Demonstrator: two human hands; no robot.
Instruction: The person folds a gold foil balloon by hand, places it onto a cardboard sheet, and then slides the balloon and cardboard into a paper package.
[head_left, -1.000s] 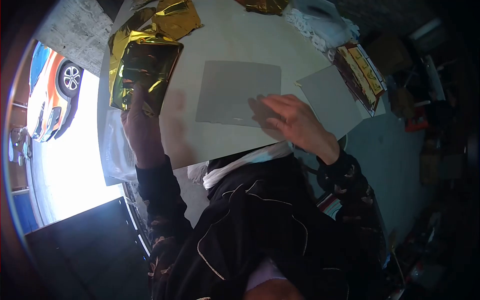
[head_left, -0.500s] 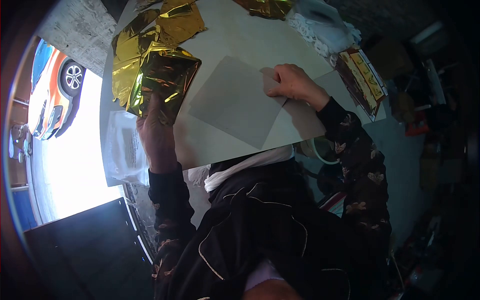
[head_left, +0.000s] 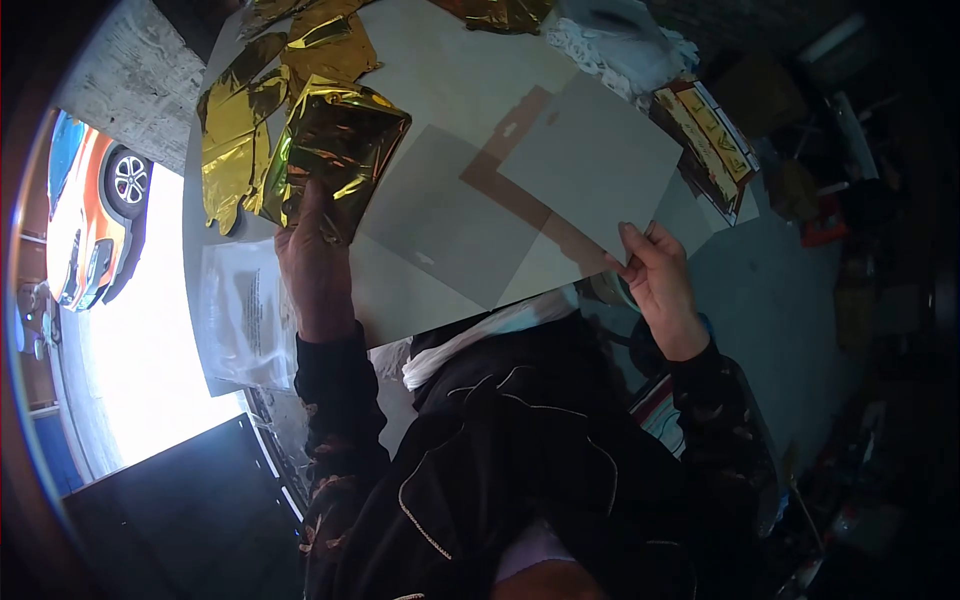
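In my left hand (head_left: 315,265) is a folded packet of shiny gold foil (head_left: 350,140), gripped at its lower edge above the table's left side. My right hand (head_left: 660,280) pinches the lower right corner of a thin grey card (head_left: 595,150) between thumb and fingers. This card has a small slot near its far left edge and is raised off the table, casting a shadow beside it. A second grey card (head_left: 450,215), also with a slot, lies flat on the table between my hands.
More crumpled gold foil (head_left: 235,140) lies at the table's far left, and another piece (head_left: 500,12) at the back. A clear plastic bag (head_left: 240,310) is at the left edge. White ruffled material (head_left: 625,60) and a printed yellow-and-brown box (head_left: 710,145) stand at the right.
My right hand has lifted one grey card and moved right and toward me, uncovering a second card underneath. The left hand keeps hold of the foil packet, nearly still.
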